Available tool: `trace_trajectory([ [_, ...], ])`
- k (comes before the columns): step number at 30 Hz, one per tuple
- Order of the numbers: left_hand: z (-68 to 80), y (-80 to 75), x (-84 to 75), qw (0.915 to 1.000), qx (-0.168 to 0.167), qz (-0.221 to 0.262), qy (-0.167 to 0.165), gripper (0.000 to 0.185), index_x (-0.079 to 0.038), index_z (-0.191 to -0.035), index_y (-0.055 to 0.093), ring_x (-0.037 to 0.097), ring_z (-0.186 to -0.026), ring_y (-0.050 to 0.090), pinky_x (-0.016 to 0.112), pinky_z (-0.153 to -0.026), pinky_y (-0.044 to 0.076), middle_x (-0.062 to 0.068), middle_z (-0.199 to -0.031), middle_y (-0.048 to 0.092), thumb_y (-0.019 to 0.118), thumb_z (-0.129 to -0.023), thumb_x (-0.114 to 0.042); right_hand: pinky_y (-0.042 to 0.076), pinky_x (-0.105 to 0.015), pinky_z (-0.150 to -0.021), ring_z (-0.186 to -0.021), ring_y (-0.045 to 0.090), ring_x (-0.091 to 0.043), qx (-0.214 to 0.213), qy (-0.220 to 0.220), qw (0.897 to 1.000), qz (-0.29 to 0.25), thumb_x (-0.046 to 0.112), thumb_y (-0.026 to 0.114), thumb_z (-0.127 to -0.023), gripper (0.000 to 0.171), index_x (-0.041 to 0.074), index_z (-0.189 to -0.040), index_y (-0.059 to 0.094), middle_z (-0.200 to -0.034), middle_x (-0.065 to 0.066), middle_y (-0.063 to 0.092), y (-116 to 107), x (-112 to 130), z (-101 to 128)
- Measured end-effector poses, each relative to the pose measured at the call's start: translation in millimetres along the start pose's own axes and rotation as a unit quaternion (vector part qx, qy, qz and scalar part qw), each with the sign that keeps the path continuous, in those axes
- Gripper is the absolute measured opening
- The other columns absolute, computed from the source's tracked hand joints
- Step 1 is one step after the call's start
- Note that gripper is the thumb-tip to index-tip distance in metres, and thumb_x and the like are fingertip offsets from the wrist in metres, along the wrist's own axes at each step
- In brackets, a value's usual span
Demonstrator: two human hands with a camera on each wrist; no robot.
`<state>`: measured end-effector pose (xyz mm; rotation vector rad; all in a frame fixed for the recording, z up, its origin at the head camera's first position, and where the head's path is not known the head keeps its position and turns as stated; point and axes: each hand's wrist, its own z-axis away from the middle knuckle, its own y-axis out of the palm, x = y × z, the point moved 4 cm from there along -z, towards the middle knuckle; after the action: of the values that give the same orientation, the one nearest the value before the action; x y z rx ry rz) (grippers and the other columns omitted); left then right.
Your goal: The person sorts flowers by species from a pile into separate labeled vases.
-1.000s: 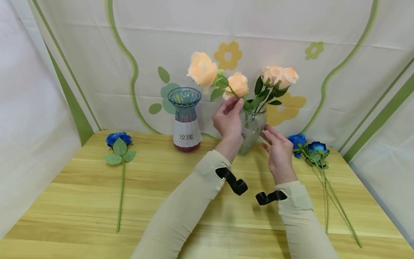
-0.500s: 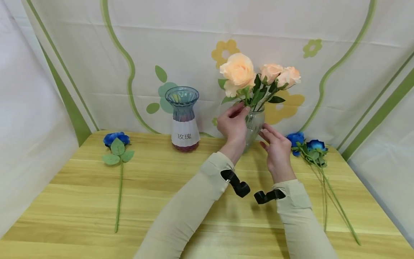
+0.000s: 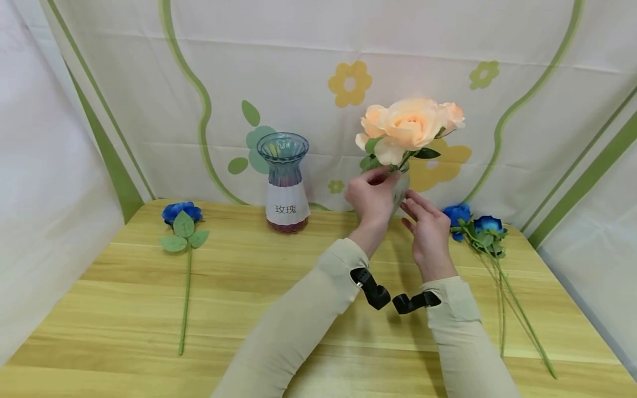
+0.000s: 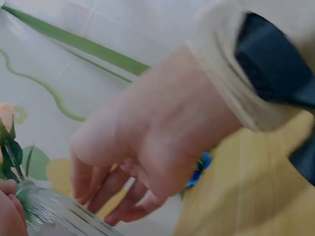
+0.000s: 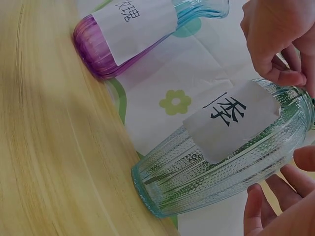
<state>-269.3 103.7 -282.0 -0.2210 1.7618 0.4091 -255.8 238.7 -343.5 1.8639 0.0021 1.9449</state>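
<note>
Peach rose (image 3: 414,122) is pinched by the left hand (image 3: 370,196), while the right hand (image 3: 431,235) curves its fingers round the vase (image 5: 216,172).

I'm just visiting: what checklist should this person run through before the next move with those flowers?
1. Clear vase standing upright on the table: ok.
2. Left hand holding the front peach rose near the vase's mouth: ok.
3. Right hand at the vase's side: ok.
4. Rose's stem end at the vase bottom: cannot tell; hand and glass obscure it.
5. Blue roses in a vase: not ok; three lie on the table.
</note>
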Motion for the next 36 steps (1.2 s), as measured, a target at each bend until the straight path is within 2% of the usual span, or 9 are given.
trace_trajectory([
  [7, 2.4, 1.0, 6.4, 0.9979, 0.009, 0.061, 0.021, 0.016, -0.016, -0.105, 0.086, 0.0, -0.07, 0.067, 0.018, -0.064, 0.057, 0.001, -0.085, 0.079, 0.087, -0.09, -0.023, 0.047, -0.032, -0.1, -0.121, 0.067, -0.01, 0.002, -0.001, 1.0, 0.006, 0.024, 0.062, -0.108, 0.038, 0.016, -0.145, 0.067, -0.143, 0.005, 0.062, 0, -1, 1],
  [9, 1.4, 2.0, 3.7, 0.9981, 0.008, 0.053, 0.029, 0.016, -0.016, -0.104, 0.085, 0.0, -0.067, 0.063, 0.017, -0.062, 0.053, 0.001, -0.082, 0.076, 0.086, -0.092, -0.026, 0.047, -0.033, -0.102, -0.121, 0.067, -0.01, 0.0, -0.001, 1.0, 0.011, 0.025, 0.062, -0.108, 0.037, 0.017, -0.144, 0.068, -0.147, 0.004, 0.06, 1, -1, 1],
  [14, -1.5, 7.0, -6.2, 0.9964, 0.016, -0.049, 0.067, 0.017, -0.015, -0.101, 0.087, 0.003, -0.068, 0.057, 0.016, -0.063, 0.043, 0.001, -0.078, 0.075, 0.084, -0.093, -0.03, 0.048, -0.035, -0.105, -0.122, 0.067, -0.01, -0.006, -0.002, 1.0, 0.018, 0.026, 0.062, -0.108, 0.036, 0.019, -0.143, 0.069, -0.152, 0.002, 0.058, 1, -1, 0],
  [17, -1.3, 9.6, -8.4, 0.9915, 0.025, -0.104, 0.074, 0.017, -0.017, -0.1, 0.088, 0.005, -0.068, 0.06, 0.016, -0.064, 0.043, 0.0, -0.078, 0.078, 0.083, -0.094, -0.032, 0.047, -0.036, -0.108, -0.123, 0.066, -0.01, -0.009, 0.001, 1.0, 0.013, 0.025, 0.062, -0.108, 0.035, 0.019, -0.142, 0.07, -0.152, 0.002, 0.059, 1, -1, -1],
  [20, -1.3, 11.7, -6.4, 0.9889, 0.026, -0.128, 0.07, 0.015, -0.02, -0.101, 0.088, 0.005, -0.066, 0.063, 0.016, -0.062, 0.044, -0.003, -0.078, 0.079, 0.081, -0.095, -0.032, 0.047, -0.038, -0.11, -0.124, 0.065, -0.012, -0.012, 0.005, 1.0, 0.006, 0.024, 0.062, -0.108, 0.034, 0.02, -0.141, 0.071, -0.15, 0.003, 0.06, 0, -2, -1],
  [23, -0.5, 12.8, -2.1, 0.9904, 0.025, -0.115, 0.072, 0.012, -0.021, -0.103, 0.088, 0.004, -0.065, 0.061, 0.016, -0.06, 0.044, -0.002, -0.079, 0.079, 0.081, -0.096, -0.03, 0.047, -0.037, -0.109, -0.123, 0.065, -0.012, -0.012, 0.007, 1.0, 0.002, 0.024, 0.062, -0.108, 0.034, 0.019, -0.141, 0.071, -0.147, 0.004, 0.061, -2, -3, -1],
  [29, 6.3, 3.1, 8.8, 0.9973, 0.04, -0.005, 0.061, 0.019, -0.013, -0.111, 0.085, -0.002, -0.072, 0.062, 0.014, -0.063, 0.052, 0.007, -0.091, 0.079, 0.084, -0.093, -0.018, 0.053, -0.028, -0.095, -0.121, 0.068, -0.011, -0.009, 0.006, 1.0, -0.004, 0.024, 0.063, -0.107, 0.035, 0.016, -0.141, 0.071, -0.146, 0.004, 0.062, -3, -3, -1],
  [32, 10.0, -10.0, 12.1, 0.9965, 0.057, 0.023, 0.057, 0.022, -0.009, -0.112, 0.083, 0.0, -0.077, 0.067, 0.016, -0.069, 0.057, 0.008, -0.098, 0.082, 0.084, -0.092, -0.015, 0.052, -0.027, -0.092, -0.121, 0.068, -0.011, -0.007, 0.005, 1.0, -0.005, 0.023, 0.063, -0.107, 0.035, 0.016, -0.141, 0.07, -0.148, 0.004, 0.061, -2, -2, -2],
  [36, 11.7, -37.6, 14.4, 0.9963, 0.068, 0.001, 0.052, 0.026, -0.008, -0.116, 0.08, 0.008, -0.088, 0.072, 0.024, -0.079, 0.062, 0.004, -0.106, 0.081, 0.084, -0.093, -0.021, 0.052, -0.028, -0.094, -0.121, 0.067, -0.012, -0.006, 0.009, 1.0, -0.004, 0.023, 0.063, -0.108, 0.035, 0.016, -0.142, 0.07, -0.148, 0.004, 0.06, -2, -1, -3],
])
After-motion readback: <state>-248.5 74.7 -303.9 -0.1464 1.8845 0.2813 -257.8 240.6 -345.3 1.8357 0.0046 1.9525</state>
